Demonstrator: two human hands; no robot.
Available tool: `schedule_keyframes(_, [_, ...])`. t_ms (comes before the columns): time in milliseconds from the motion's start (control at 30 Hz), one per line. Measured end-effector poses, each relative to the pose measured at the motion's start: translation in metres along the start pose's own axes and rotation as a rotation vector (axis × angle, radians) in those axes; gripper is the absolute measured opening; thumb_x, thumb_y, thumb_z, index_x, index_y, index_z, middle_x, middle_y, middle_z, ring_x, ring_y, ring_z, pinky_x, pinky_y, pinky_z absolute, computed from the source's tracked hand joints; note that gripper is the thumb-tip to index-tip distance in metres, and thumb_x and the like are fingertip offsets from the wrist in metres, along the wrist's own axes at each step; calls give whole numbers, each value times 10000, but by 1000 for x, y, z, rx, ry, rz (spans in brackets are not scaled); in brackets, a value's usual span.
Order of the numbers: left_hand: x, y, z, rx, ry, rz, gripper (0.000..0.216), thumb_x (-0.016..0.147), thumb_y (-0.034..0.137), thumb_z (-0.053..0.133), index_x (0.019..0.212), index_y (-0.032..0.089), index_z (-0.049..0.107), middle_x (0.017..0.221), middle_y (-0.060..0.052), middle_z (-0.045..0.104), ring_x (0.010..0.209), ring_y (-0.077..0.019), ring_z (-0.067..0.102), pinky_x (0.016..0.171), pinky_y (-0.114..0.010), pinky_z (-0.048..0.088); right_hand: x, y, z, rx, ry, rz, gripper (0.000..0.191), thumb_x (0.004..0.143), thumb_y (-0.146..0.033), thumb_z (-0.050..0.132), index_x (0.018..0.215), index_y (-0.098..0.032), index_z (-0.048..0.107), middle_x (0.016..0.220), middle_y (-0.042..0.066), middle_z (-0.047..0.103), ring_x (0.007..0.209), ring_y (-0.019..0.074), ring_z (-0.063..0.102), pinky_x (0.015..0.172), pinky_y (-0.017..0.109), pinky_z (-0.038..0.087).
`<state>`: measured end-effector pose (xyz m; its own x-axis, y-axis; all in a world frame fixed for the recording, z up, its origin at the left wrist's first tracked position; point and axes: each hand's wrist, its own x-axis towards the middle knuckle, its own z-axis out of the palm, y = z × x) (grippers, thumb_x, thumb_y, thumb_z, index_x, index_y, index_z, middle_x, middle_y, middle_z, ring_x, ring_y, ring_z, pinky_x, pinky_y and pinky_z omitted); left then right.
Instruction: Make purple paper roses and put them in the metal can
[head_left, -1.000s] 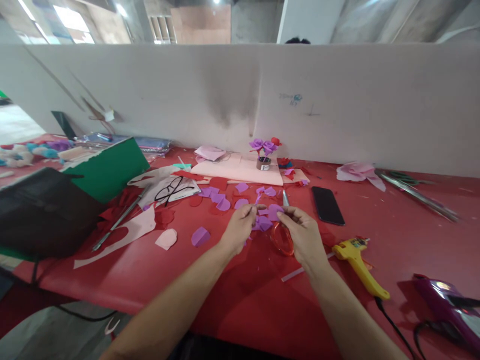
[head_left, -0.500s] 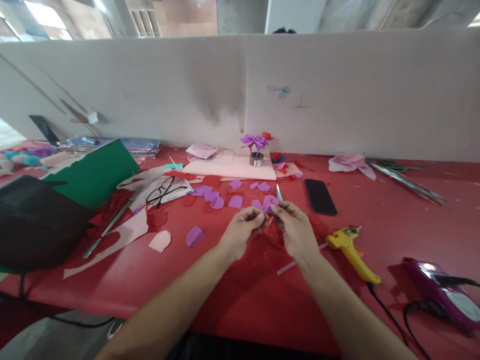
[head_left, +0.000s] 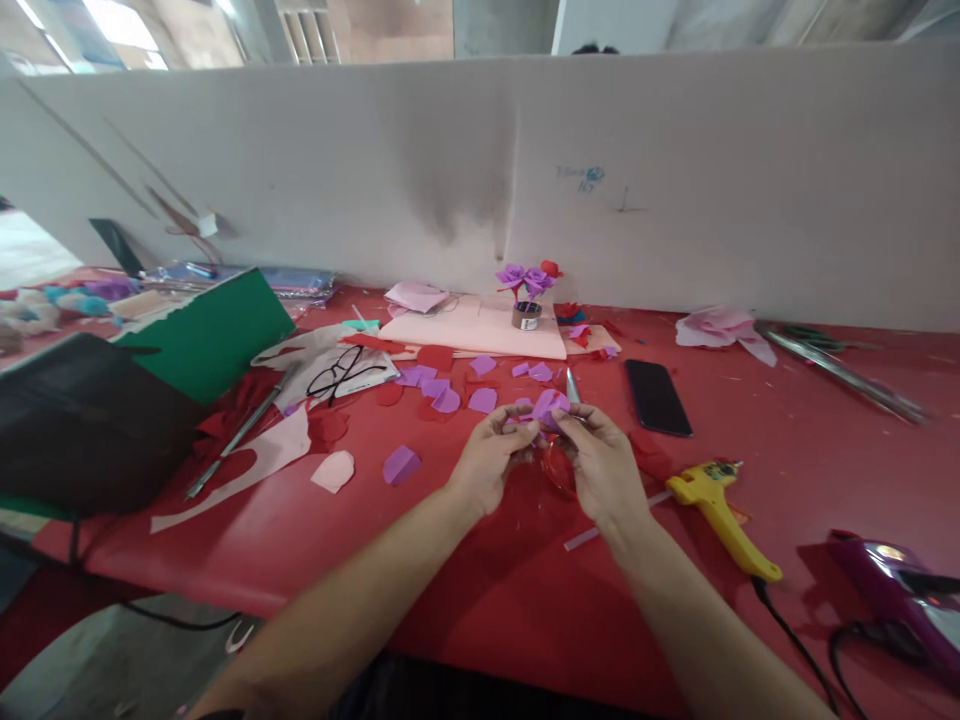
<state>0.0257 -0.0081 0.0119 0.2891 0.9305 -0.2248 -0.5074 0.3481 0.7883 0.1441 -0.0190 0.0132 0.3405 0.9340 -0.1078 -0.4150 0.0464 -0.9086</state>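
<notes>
Between my two hands is a purple paper petal piece [head_left: 550,403], pinched at its edges over the red table. My left hand [head_left: 491,450] is closed on its left side, thumb on top. My right hand [head_left: 604,462] pinches its right side with thumb and fingers. Just below the fingertips lies a red transparent ring-like thing [head_left: 559,465], partly hidden. Several loose purple petals [head_left: 445,398] are spread beyond my left hand, and one folded purple petal [head_left: 401,465] lies to its left. A pointed metal tip [head_left: 571,384] shows just past my right hand.
To the right are a phone [head_left: 658,397], a yellow glue gun [head_left: 724,515] and a magenta device [head_left: 892,600] with cables. Purple paper flowers [head_left: 525,280] stand in a tape roll [head_left: 526,316] at the back. Eyeglasses [head_left: 341,375], scraps and a green board [head_left: 225,335] are at left.
The view has shifted, so most things sit a little further right in the picture. Both hands keep hold of the purple petal piece, whose angle has turned slightly.
</notes>
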Motion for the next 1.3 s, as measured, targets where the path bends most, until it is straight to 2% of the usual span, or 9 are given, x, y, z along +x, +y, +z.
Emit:
schedule_keyframes(333, [5, -4, -6, -47, 71, 67, 274, 580, 270, 806, 782, 137, 676, 658, -11, 656, 548, -62, 530, 580, -207, 411, -5, 5, 2, 45, -81, 21, 259, 618, -289, 785, 788, -206, 608, 827, 2, 703, 716, 144, 644, 695, 301, 530])
schedule_keyframes(1033, [6, -2, -4, -52, 115, 83, 265, 532, 246, 826, 746, 136, 715, 650, 4, 650, 539, -52, 526, 587, -206, 425, -5, 4, 2, 20, -111, 6, 195, 615, -273, 775, 749, -198, 655, 747, -15, 665, 695, 129, 597, 730, 283, 488])
schedule_keyframes(1300, [3, -1, -1, -69, 87, 59, 337, 535, 225, 828, 840, 140, 711, 716, -10, 679, 550, -57, 542, 611, -221, 446, -7, 4, 2, 73, -120, 24, 189, 624, -254, 775, 754, -193, 652, 730, -23, 654, 681, 125, 591, 728, 284, 483])
